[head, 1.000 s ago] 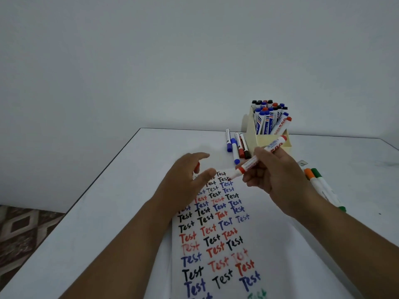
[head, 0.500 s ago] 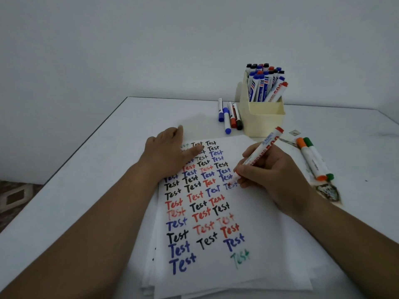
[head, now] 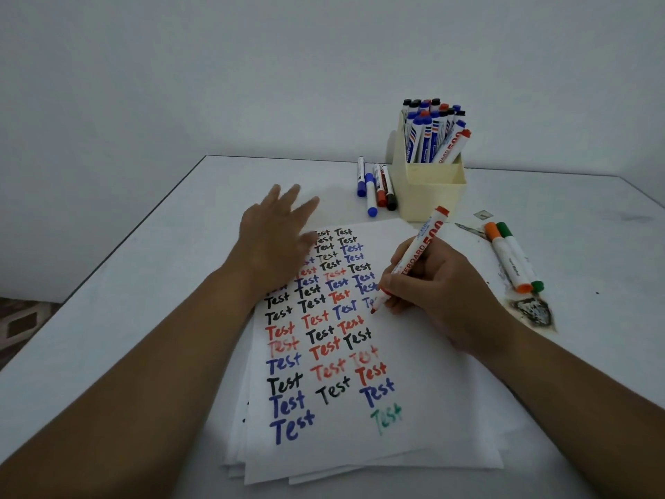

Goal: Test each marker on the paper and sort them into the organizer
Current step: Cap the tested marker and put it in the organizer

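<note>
Dim, flat, cool grey light, no glare, soft faint shadows under the forearms, left hand (head: 275,239) smeared by motion blur, wide-angle bending of the surface (head: 151,282) edges, mild softness and noise throughout

left hand (head: 277,239) motion-blurred at the fingers, covers the top-left words on the paper (head: 414,408). right hand (head: 431,282) hides the red marker (head: 419,252) mid-barrel and part of one blue word. Label reads only "TEBOARD 500". Organizer (head: 428,192) walls hide its markers' lower halves. Both forearms cut off at the bottom edge. Dark stain (head: 532,313) on the worktop (head: 144,282): can't tell what.
</note>
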The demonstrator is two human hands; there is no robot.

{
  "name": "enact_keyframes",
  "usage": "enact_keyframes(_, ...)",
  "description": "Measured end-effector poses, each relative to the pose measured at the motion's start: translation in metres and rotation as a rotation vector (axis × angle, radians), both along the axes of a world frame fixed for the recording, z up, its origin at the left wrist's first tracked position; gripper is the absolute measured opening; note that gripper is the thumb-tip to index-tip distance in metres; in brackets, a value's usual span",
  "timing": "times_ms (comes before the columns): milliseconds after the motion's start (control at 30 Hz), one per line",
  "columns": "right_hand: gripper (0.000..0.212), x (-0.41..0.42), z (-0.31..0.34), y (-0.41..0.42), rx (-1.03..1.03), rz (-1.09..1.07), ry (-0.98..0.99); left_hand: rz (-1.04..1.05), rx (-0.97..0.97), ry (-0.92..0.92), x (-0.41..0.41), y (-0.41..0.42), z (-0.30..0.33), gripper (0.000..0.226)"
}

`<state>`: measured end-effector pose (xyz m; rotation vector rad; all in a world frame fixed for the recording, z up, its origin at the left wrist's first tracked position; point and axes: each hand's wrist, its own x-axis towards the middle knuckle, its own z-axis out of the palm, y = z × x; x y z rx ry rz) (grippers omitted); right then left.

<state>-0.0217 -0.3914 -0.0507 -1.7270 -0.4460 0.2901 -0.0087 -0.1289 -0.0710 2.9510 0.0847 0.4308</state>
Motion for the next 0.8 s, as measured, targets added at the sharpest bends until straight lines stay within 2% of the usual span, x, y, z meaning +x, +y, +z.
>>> enact_keyframes(133,0.020,0.002,0.000,-0.001,-0.001,0.033,0.006,0.245,-0.232,-0.006,0.001,0.011,0.000,0.043)
enact_keyframes(300,0.042,0.003,0.000,-0.002,0.015,0.115,0.007,0.259,-0.311,-0.066,0.000,0.012,0.001,0.026)
enact_keyframes(367,0.042,0.004,-0.001,-0.001,0.019,0.121,0.025,0.266,-0.375,-0.115,-0.001,0.011,0.004,0.015)
enact_keyframes(467,0.034,0.004,0.000,0.000,0.013,0.136,0.039,0.176,-0.428,-0.229,-0.004,0.006,0.009,0.009)
enact_keyframes(567,0.026,0.004,0.001,0.001,-0.009,0.150,0.063,-0.004,-0.458,-0.318,-0.010,-0.008,0.019,0.013)
enact_keyframes(700,0.028,0.002,0.004,0.000,-0.037,0.190,0.121,-0.227,-0.421,-0.372,-0.020,-0.028,0.025,0.019)
enact_keyframes(800,0.026,0.003,0.007,-0.003,0.001,0.222,0.169,-0.291,-0.414,-0.405,-0.023,-0.036,0.025,0.020)
